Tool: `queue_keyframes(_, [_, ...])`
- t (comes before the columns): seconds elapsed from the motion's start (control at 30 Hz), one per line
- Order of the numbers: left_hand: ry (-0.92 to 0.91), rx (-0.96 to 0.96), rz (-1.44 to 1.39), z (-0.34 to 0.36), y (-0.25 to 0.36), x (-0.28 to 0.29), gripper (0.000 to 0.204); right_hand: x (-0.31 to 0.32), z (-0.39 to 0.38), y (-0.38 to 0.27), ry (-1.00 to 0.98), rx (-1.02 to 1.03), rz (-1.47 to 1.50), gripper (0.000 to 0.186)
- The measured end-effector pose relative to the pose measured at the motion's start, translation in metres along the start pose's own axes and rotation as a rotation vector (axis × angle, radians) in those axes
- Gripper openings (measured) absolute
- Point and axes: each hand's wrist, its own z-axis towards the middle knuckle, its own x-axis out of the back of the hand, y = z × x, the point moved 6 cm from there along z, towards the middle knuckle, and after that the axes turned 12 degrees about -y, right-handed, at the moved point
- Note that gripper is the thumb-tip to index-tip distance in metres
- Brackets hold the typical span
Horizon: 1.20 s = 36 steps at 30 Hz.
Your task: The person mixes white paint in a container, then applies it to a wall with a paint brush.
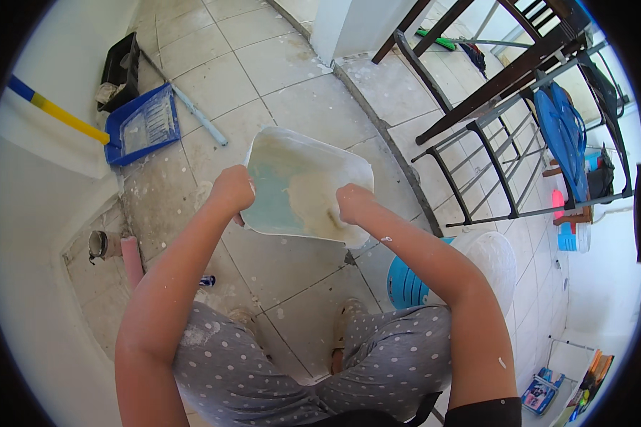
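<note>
A pale, roughly rectangular plastic tub point(292, 203) hangs tilted in front of me above the tiled floor. Its inside is smeared with whitish and beige residue, and a greenish area shows on the left. My left hand point(233, 191) is closed around its left rim. On the opposite side my right hand point(356, 204) grips the right rim, with its fingertips partly hidden. Close to my right forearm stands a blue bucket point(406, 281) beside a large white round lid or bucket point(488, 267), partly covered by the arm.
On the left lie a blue dustpan point(146, 128) with a yellow handle, a black paint tray point(124, 67), a pale pole point(199, 114) and a pink roller point(131, 260). A metal rack point(491, 171) with blue flip-flops point(559, 135) and a dark wooden chair point(477, 99) stand right, past a floor step.
</note>
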Motion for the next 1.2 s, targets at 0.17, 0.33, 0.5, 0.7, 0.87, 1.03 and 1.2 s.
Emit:
queue_keyframes(0.17, [0.051,-0.146,0.137,0.017,-0.006,-0.006,0.03,0.017,0.002,-0.006,0.241,0.037,0.035,0.018])
queue_keyframes(0.33, [-0.018,-0.125,0.082,0.017,-0.006,-0.007,0.03,0.017,-0.002,0.002,0.152,0.154,0.041,0.012])
queue_keyframes(0.5, [0.007,-0.144,0.131,0.011,-0.004,-0.001,0.033,0.054,-0.035,-0.012,0.26,0.082,-0.007,0.011])
queue_keyframes(0.7, [0.01,-0.183,0.136,-0.018,0.043,-0.008,0.051,0.034,-0.001,0.001,0.318,-0.058,-0.116,0.012])
queue_keyframes(0.87, [0.078,-0.236,0.184,-0.013,0.034,-0.006,0.054,0.015,0.004,-0.009,0.125,0.119,-0.146,0.016])
queue_keyframes(1.03, [0.054,-0.186,0.148,-0.013,0.031,-0.007,0.054,0.042,-0.016,-0.003,0.003,0.126,-0.022,0.017])
queue_keyframes(1.2, [0.192,-0.344,0.396,-0.009,0.036,-0.009,0.049,0.024,-0.002,-0.011,0.125,0.124,-0.267,0.015])
